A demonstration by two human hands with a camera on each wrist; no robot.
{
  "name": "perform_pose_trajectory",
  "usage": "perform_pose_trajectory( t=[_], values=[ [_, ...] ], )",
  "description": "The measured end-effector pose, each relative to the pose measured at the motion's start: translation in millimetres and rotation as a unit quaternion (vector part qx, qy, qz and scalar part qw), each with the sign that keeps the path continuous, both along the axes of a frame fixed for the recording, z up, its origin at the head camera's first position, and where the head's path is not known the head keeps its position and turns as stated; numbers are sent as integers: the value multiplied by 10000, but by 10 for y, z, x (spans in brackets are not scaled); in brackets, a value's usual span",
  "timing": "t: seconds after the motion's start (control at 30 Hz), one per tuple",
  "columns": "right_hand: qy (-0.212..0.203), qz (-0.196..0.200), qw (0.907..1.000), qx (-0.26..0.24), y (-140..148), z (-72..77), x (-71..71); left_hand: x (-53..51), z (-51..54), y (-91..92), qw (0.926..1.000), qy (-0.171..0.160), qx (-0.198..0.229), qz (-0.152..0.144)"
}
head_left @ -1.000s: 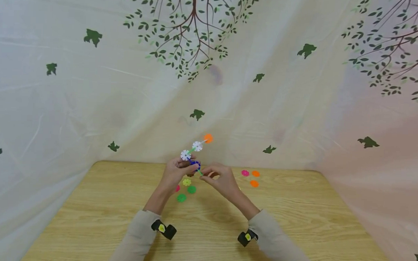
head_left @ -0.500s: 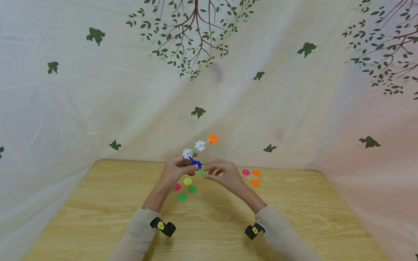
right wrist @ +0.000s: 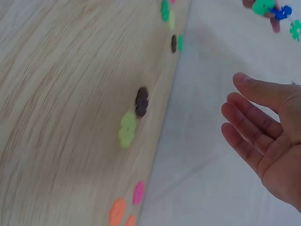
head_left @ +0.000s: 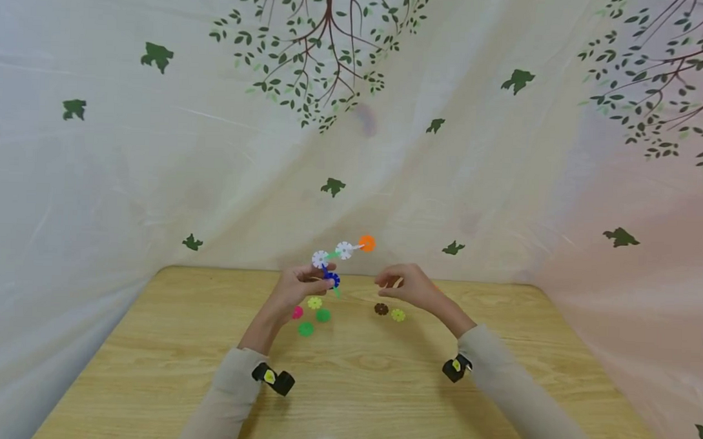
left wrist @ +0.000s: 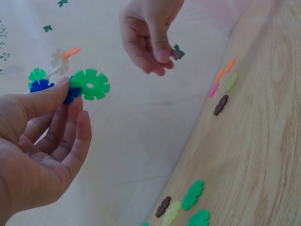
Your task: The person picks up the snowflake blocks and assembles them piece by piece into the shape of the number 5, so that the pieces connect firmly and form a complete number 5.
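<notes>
My left hand (head_left: 293, 292) pinches a chain of notched plastic discs by a blue disc (head_left: 334, 281) between thumb and fingers. In the left wrist view a green disc (left wrist: 90, 84) sticks out past the fingertips. Beyond the blue part, the chain runs up through two white discs (head_left: 320, 259) with a green one between them, out to an orange disc (head_left: 367, 243). Holding nothing, my right hand (head_left: 413, 287) hovers over the table, apart from the chain, its fingers loosely bent. Beneath it lie a brown disc (head_left: 381, 309) and a yellow-green disc (head_left: 398, 315).
On the wooden table (head_left: 346, 374), loose discs lie below my left hand: yellow (head_left: 315, 303), pink (head_left: 298, 312) and green (head_left: 306, 329). The right wrist view also has a pink disc (right wrist: 138, 192) and orange discs (right wrist: 117, 212). A cloth backdrop (head_left: 242, 196) hangs behind.
My right hand has let go of the green disc at the chain's end and moved right, uncovering the brown and yellow-green discs. The held chain has tilted slightly rightward in my left hand.
</notes>
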State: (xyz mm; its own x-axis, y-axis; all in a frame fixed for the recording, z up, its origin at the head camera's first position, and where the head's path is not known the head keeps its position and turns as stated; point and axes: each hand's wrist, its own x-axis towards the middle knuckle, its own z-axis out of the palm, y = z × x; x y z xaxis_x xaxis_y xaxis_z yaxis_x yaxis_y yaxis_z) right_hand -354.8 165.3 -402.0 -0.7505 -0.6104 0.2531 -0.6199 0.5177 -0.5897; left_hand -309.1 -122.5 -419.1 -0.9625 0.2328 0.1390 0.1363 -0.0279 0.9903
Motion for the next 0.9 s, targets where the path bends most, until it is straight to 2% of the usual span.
perform_pose_trajectory(
  t=[0.17, 0.33, 0.63, 0.77, 0.9],
  values=[
    [-159, 107, 9996, 204, 208, -113, -116, -7, -12, 6, 9999, -139, 44, -38],
    [-478, 78, 9979, 429, 335, -254, -188, -9, -27, 0, 9999, -101, -3, -85],
    [-899, 179, 9944, 526, 435, -396, -191, -17, -31, 15, 9997, -132, -17, -191],
    [-1091, 55, 9925, 557, 455, -427, -181, -27, -38, 20, 9996, -153, -57, -249],
    [-1075, -58, 9916, 715, 465, -470, -189, -52, -55, 16, 9994, -149, -82, -307]
  ],
)
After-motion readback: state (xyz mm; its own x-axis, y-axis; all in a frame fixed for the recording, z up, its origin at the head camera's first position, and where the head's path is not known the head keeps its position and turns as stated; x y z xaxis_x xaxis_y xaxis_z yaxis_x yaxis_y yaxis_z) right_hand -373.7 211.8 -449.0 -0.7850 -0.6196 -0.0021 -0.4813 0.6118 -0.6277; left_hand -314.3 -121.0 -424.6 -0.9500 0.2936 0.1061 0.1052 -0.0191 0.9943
